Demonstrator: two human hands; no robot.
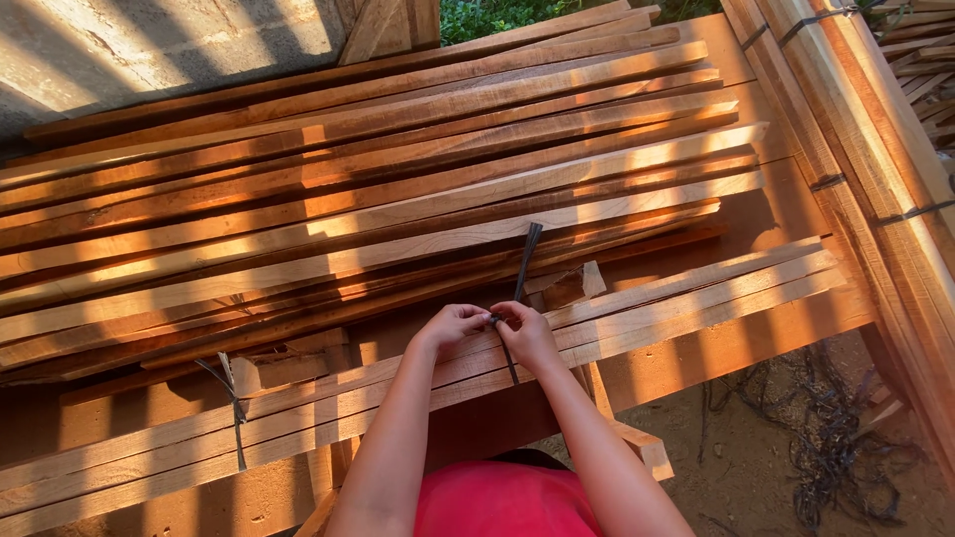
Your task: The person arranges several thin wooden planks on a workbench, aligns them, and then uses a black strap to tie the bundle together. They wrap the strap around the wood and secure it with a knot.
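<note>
Both the left hand (450,324) and right hand (525,333) pinched a dark strap (524,261) around the near bundle of wood strips (696,298), its knot unfinished, while another strap (237,423) already sat tied at the left.

Red top, bare forearms

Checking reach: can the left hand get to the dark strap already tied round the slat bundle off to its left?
Probably yes. The left hand sits on the same slat bundle, and the tied strap lies along it with nothing between. But both hands are pinching the other strap.
</note>
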